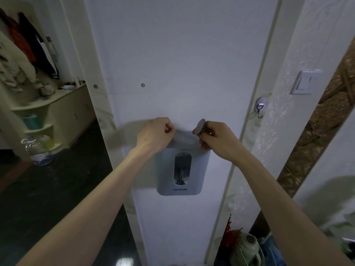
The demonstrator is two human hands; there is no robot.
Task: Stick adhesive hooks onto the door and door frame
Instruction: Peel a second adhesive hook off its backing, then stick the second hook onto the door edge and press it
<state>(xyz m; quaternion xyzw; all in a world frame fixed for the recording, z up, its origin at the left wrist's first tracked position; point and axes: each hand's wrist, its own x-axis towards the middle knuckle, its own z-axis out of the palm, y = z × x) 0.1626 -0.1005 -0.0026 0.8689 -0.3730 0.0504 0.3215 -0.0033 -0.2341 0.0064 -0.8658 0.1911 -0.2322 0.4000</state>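
Note:
A white door fills the middle of the head view, with its white frame to the right. My right hand is closed on a round adhesive hook, its disc tilted just off the door. My left hand has its fingers curled close to the door, opposite the right hand; whether it pinches anything I cannot tell. Both hands hover at the top edge of a grey cup holder fixed to the door. A clear adhesive hook with a metal hanger is stuck on the frame.
A light switch sits on the wall right of the frame. Left of the door are shelves, hanging clothes and a water bottle on the dark floor. A green kettle stands low at the frame's foot.

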